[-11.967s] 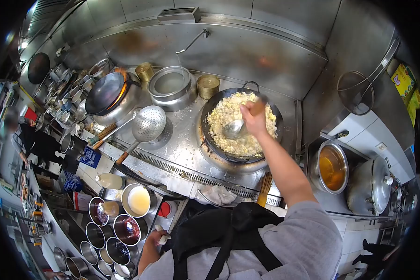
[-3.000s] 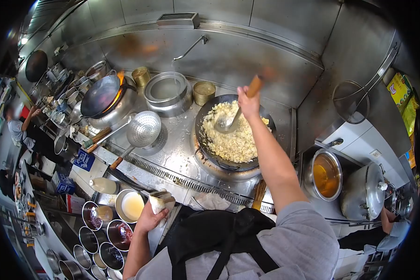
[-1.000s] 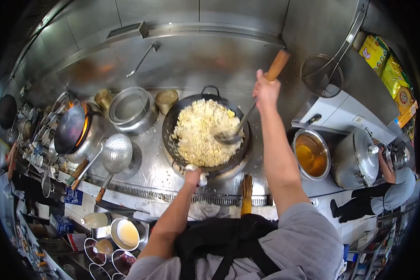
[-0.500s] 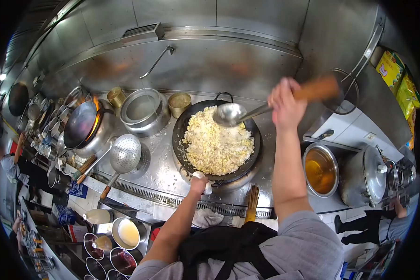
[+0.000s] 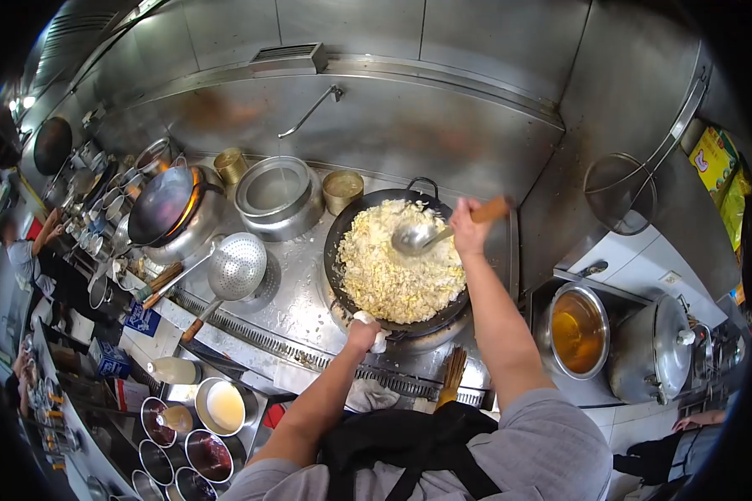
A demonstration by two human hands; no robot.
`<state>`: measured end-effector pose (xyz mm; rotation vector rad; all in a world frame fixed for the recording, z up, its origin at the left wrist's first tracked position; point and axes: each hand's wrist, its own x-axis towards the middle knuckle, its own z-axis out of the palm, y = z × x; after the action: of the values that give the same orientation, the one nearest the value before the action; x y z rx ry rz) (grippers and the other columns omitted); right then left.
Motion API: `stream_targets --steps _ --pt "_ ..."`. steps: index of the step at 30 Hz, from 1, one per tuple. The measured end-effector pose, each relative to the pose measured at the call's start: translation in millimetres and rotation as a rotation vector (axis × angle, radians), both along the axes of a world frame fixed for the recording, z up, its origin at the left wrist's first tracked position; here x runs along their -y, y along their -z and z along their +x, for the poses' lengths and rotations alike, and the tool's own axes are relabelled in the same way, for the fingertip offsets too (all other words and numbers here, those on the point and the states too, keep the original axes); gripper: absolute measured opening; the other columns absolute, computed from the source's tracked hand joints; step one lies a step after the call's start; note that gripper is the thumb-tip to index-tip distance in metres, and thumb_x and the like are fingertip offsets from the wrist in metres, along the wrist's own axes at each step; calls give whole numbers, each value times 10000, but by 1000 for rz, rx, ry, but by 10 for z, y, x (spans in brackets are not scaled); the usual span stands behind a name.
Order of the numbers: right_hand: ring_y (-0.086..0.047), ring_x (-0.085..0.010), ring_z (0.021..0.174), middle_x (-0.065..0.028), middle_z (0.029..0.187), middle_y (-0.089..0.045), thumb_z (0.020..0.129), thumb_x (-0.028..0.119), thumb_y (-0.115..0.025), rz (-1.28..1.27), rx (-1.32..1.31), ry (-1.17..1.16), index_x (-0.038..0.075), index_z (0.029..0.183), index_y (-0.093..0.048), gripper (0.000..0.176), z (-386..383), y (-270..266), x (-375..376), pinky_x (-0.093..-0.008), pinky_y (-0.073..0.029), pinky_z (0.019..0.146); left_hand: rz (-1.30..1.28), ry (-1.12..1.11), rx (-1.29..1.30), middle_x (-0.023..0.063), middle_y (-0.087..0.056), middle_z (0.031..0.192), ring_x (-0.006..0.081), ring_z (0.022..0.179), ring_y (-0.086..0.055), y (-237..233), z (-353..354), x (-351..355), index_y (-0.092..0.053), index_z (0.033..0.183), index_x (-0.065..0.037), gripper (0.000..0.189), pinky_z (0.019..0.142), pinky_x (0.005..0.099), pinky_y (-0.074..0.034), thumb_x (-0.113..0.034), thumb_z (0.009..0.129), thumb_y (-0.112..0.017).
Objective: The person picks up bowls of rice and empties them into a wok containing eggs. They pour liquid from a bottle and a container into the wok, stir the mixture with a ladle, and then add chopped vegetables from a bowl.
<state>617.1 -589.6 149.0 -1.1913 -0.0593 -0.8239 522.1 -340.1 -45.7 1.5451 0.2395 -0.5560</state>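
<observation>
Stainless steel covers the back wall and the long cooking range [image 5: 305, 305] of this kitchen. Near the right end of the range a black wok [image 5: 334, 255] sits on its burner, filled with pale yellow fried rice [image 5: 388, 280].

At the near rim of the wok, the left hand [image 5: 362, 336] is clenched on a white cloth [image 5: 378, 327], which lies between the fingers and the metal. The right hand [image 5: 470, 231] is above the far right part of the wok. Its fingers are closed around the wooden handle of a steel ladle [image 5: 414, 238]. The bowl of the ladle is over the rice at the far side, and I cannot tell if it touches the rice.

Beside the wok on the left, a perforated skimmer [image 5: 236, 265] rests on the range with its handle pointing to the near edge. Behind it, toward the back edge, stands a wide steel basin [image 5: 277, 192] with a small brass tin [image 5: 342, 189] just beside it. At the left part of the range, a second wok [image 5: 163, 204] is tilted over an orange flame. A bamboo brush [image 5: 453, 377] leans at the near edge, close to the right forearm.

To the right of the range there is a pot of orange liquid [image 5: 578, 331], and next to it a lidded pot [image 5: 662, 341]. Several round seasoning bowls [image 5: 226, 406] stand at the lower left.
</observation>
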Motion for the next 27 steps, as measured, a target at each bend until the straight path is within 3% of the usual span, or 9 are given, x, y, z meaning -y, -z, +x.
stream_targets --steps 5,8,9,11,12,16,18,22,27 --pt "-443 -58 494 23 543 -411 923 153 -583 -227 -164 -175 91 712 -425 271 -195 -1548 -361 -216 -356 443 61 6 44 176 -650 826 260 725 -631 -89 73 -4 -620 886 84 292 625 394 -480 -149 710 -614" --pt "-439 -55 497 26 528 -397 925 148 -571 -105 281 -393 98 690 -401 295 -438 -1203 -366 -216 -350 449 28 -25 63 122 -628 761 222 659 -594 -61 0 3 -624 823 51 204 585 369 -457 -116 708 -607" --pt "-440 -60 502 27 533 -401 913 157 -585 -101 327 -230 104 674 -392 312 -376 -834 -445 -215 -344 457 0 -22 71 127 -630 773 227 662 -597 1 6 4 -625 849 60 226 591 371 -461 -119 711 -608" --pt "-429 -64 473 22 533 -422 892 175 -618 -134 87 -213 102 678 -421 300 11 -99 -316 -226 -339 432 20 -43 68 128 -632 780 229 667 -599 -26 -24 20 -624 858 64 234 595 372 -463 -118 712 -607" --pt "-427 -65 456 22 531 -428 886 176 -627 -59 -51 -361 102 679 -435 291 100 -235 -317 -226 -334 420 43 -64 68 129 -633 787 232 672 -601 -117 -12 33 -624 867 69 243 599 374 -465 -118 714 -607" --pt "-325 -59 410 59 527 -354 905 165 -609 -151 -154 -129 122 700 -399 297 -106 -1417 -377 -216 -264 399 29 -5 24 144 -646 865 242 768 -629 -15 29 12 -604 960 68 304 662 372 -491 -120 721 -608" --pt "-340 -56 419 59 522 -358 914 172 -601 -251 226 -173 113 707 -395 298 -293 -1417 -252 -222 -267 392 23 -28 34 137 -647 858 244 742 -626 30 8 16 -607 950 51 286 648 373 -488 -128 727 -606" --pt "-356 -72 394 30 500 -390 898 190 -629 -156 80 66 89 635 -407 358 371 -15 -208 -247 -286 382 -8 45 -19 116 -645 828 237 679 -617 -167 2 -19 -610 939 27 264 570 385 -477 -143 737 -607" --pt "-362 -67 386 27 511 -434 896 195 -638 -209 -79 -109 90 675 -434 318 -133 -1606 -610 -243 -293 362 -127 120 -249 76 -640 826 212 674 -622 -221 27 -121 -619 936 -85 221 533 375 -481 -228 769 -638"
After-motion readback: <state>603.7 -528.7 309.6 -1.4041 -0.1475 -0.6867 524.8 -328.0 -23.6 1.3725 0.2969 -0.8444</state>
